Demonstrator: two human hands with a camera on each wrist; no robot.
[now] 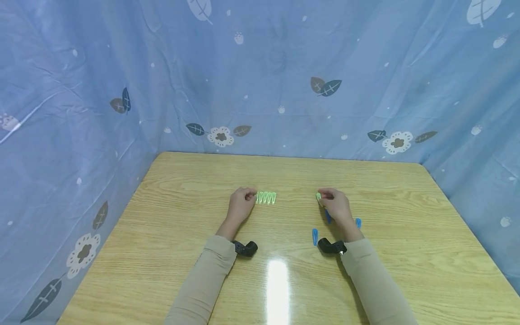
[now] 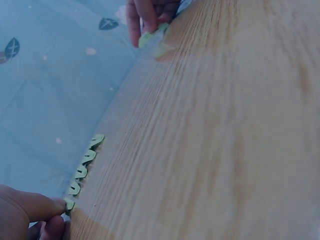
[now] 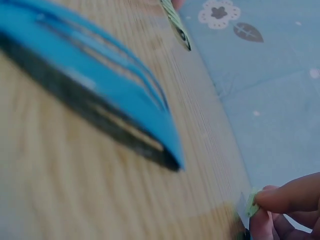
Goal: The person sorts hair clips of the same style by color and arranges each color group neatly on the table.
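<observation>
A row of several light green snap hair clips lies side by side on the table. At the row's left end, my left hand pinches the leftmost green clip between thumb and finger. Over to the right, my right hand holds another green hair clip between thumb and fingertips, close over the table. A dark blue hair clip shows beside that hand, partly hidden by it.
A blue hair clip lies near the right wrist camera, and another blue clip sits right of the right forearm. The wooden table backs onto a blue patterned curtain.
</observation>
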